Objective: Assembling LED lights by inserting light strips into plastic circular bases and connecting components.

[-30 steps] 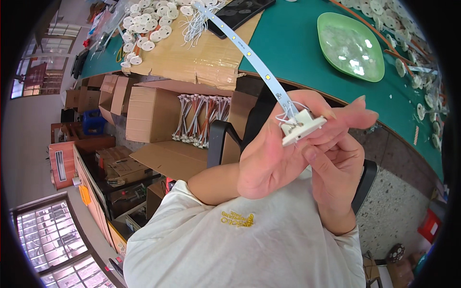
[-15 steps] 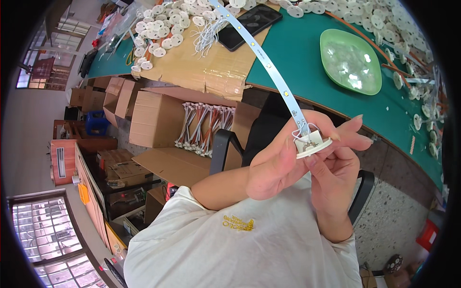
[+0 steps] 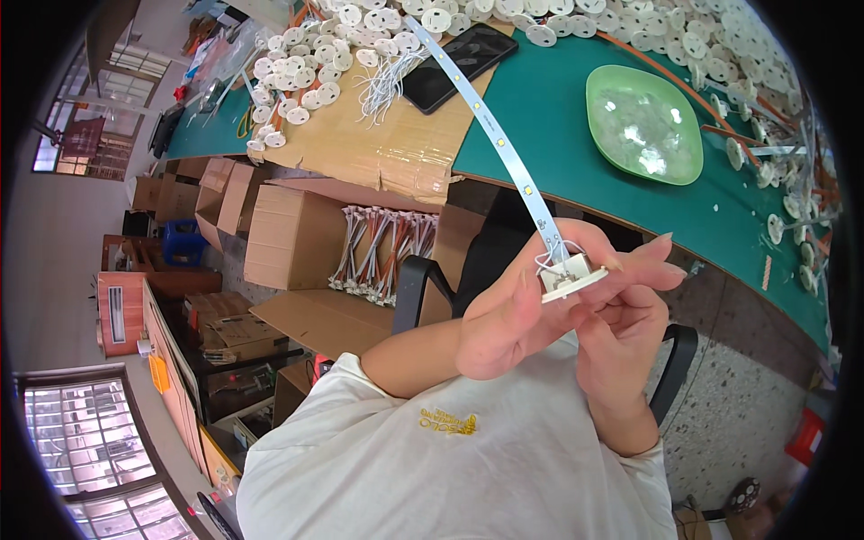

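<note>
A narrow white LED strip (image 3: pixel 501 144) rises from my hands and curves up to the left over the workbench. Its lower end meets a round white plastic end cap (image 3: pixel 576 283) with a small block and metal contacts; thin white wires loop between them. My left hand (image 3: pixel 504 324) is closed around this joint, thumb on the near side, other fingers behind the strip and reaching right. Below the cap's right side, my right hand (image 3: pixel 621 337) is closed with its fingertips against the cap's underside. Part of that grip is hidden.
Ahead, a green-topped workbench (image 3: pixel 540 117) carries a cardboard sheet (image 3: pixel 378 148), a black phone (image 3: pixel 459 67), white wires (image 3: pixel 387 88), a light-green dish (image 3: pixel 643 126) and heaps of round white discs (image 3: pixel 432 20). An open carton (image 3: pixel 292 238) with bundled strips stands at left. Chair armrests (image 3: pixel 418 288) flank me.
Both hands, with the strip and cap, sit slightly farther left and lower in view. The bench things have also shifted a little. The grip looks much the same.
</note>
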{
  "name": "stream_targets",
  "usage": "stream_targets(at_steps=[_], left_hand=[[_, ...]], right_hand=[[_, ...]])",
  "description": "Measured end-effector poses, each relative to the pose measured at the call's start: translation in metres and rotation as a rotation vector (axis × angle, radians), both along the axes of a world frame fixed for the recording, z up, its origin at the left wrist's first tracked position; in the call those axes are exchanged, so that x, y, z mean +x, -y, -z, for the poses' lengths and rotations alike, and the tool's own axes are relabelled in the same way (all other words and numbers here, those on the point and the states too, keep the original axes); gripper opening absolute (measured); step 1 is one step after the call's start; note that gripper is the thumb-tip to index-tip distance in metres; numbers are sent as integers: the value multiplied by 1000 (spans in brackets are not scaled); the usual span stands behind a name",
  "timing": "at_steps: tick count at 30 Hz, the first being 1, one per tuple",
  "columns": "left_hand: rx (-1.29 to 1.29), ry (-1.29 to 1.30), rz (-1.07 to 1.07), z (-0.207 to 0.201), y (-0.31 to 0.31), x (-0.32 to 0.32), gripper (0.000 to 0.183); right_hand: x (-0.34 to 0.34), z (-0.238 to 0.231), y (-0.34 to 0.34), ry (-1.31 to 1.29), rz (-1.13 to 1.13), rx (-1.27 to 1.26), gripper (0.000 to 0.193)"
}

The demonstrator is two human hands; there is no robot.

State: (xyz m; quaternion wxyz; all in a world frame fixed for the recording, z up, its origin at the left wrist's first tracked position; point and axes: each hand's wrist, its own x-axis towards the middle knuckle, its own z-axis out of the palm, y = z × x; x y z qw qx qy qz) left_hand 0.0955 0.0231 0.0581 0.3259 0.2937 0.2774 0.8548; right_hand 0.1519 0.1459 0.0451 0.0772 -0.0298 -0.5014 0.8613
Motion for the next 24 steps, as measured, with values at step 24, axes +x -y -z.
stream_targets(at_steps=[24], left_hand=[[-1476, -865, -1145, -96, 193, -192, 38]], right_hand=[[-12, -7, -87, -37, 624, 720, 37]])
